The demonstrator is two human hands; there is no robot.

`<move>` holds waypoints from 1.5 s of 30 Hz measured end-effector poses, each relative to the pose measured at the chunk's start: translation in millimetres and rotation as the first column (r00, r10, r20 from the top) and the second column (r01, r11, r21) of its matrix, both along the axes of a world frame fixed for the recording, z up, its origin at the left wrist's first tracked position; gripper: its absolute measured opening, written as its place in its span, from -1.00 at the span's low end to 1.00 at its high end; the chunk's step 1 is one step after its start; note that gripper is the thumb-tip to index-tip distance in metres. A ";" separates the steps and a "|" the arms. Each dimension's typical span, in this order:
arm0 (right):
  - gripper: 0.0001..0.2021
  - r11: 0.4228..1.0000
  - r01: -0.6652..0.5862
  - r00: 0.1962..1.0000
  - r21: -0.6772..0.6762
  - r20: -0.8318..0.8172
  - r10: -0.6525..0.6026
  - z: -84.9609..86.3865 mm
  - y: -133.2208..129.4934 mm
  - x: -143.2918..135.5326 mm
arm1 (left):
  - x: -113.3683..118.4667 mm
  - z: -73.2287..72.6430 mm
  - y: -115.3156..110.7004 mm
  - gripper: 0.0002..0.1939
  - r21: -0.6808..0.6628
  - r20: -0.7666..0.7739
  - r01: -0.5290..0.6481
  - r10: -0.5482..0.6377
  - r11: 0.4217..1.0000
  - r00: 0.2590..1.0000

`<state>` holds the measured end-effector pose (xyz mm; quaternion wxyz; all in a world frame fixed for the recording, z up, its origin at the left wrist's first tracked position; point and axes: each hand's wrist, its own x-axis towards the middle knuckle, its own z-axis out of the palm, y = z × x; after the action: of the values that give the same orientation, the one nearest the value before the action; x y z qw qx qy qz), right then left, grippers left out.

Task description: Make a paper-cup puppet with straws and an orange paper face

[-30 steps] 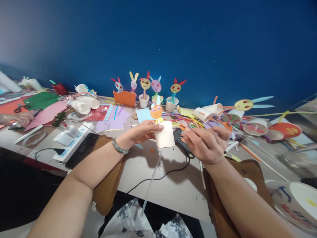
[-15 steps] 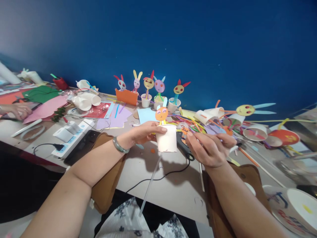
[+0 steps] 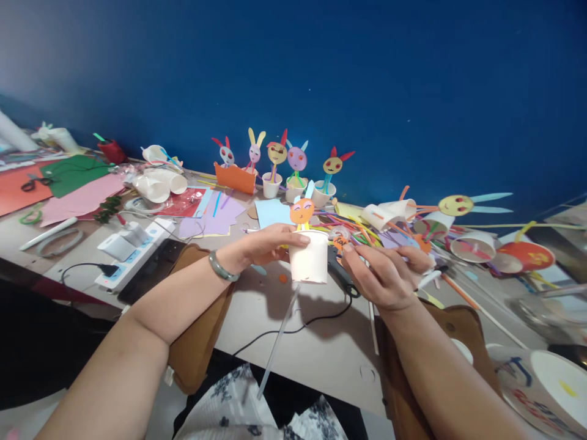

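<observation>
My left hand grips a white paper cup by its rim, thumb across the near side. Out of the cup rises an orange paper rabbit face with pale blue ears. A clear stick slants from below the cup down toward my lap. Just right of the cup, my right hand pinches a small orange paper piece with dark lettering; its fingertips cover part of it. The paper piece is close beside the cup's upper edge. Behind my right hand lies a black glue gun with its cord.
Several rabbit puppets in cups, one with a red-eared yellow face, stand along the blue wall. A power strip and scissors lie left. Pipe cleaners and tipped cups crowd the right, with a white tub nearer.
My right hand has shifted slightly left with the orange paper piece, nearer the cup. The other person's hand at the far left has gone from view, exposing the scissors.
</observation>
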<state>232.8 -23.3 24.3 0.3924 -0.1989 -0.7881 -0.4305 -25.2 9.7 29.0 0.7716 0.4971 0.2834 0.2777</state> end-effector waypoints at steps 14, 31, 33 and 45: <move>-0.79 0.999 0.048 0.999 0.024 -0.004 -0.048 1.5 2.1 -2.3 | -0.3 2.6 -1.1 -0.43 -0.001 0.000 0.012 -0.012 1.000 1.000; -0.81 0.911 0.040 0.987 -0.410 -0.126 -0.100 -18.3 9.8 10.5 | 0.1 6.1 -1.1 -0.38 -0.018 -0.025 -0.049 0.048 0.999 0.999; -0.78 0.942 0.055 0.982 -0.332 -0.151 -0.110 -16.0 9.9 6.4 | 0.0 5.8 -0.8 -0.37 -0.001 -0.031 -0.047 0.047 0.999 0.998; -0.79 0.264 -0.666 0.623 -0.698 -0.715 -0.318 2.1 -1.4 -28.9 | 3.7 3.5 -6.2 -0.34 0.087 0.026 -0.096 0.094 0.992 0.995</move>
<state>203.9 -24.6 26.3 0.5301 -0.4449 -0.6527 0.3082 -21.5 3.5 32.5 0.7379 0.5135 0.2860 0.3317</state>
